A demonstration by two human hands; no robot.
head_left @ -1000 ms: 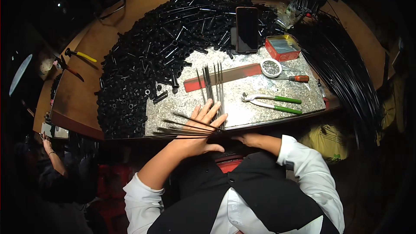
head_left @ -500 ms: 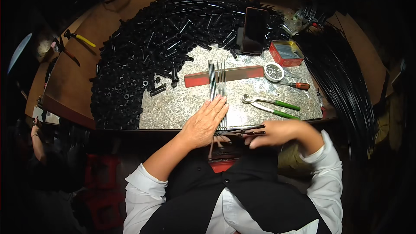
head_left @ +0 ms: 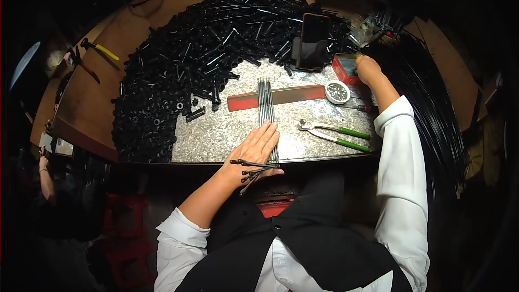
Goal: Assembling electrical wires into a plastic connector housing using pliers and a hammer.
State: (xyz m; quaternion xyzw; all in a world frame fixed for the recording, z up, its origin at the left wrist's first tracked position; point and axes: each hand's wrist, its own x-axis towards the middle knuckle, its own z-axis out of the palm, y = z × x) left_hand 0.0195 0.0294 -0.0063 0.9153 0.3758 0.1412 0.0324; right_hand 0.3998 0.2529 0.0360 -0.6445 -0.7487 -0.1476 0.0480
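My left hand (head_left: 254,146) lies flat over a row of thin metal rods (head_left: 265,100), its fingers stretched out along them. The far part of the rods rests across a red and brown bar (head_left: 303,94). Their bent black ends (head_left: 253,172) hang by the table's near edge and point left, across my wrist. My right hand (head_left: 370,69) is at the red tin (head_left: 345,71), which holds thin greyish sticks. Its fingers are curled in at the tin's far right corner; whatever they pinch is hidden.
A large heap of black tubular parts (head_left: 178,59) curves around the speckled board (head_left: 205,140). Near my right arm lie green-handled pincers (head_left: 338,132) and a white bowl of small metal bits (head_left: 338,92). A phone (head_left: 314,40) stands behind. Long black rods (head_left: 432,97) fill the right side.
My right hand has left the rods' bent ends and moved up and right to the red tin. Those ends pointed right before and now point left. My left hand has stayed on the rods.
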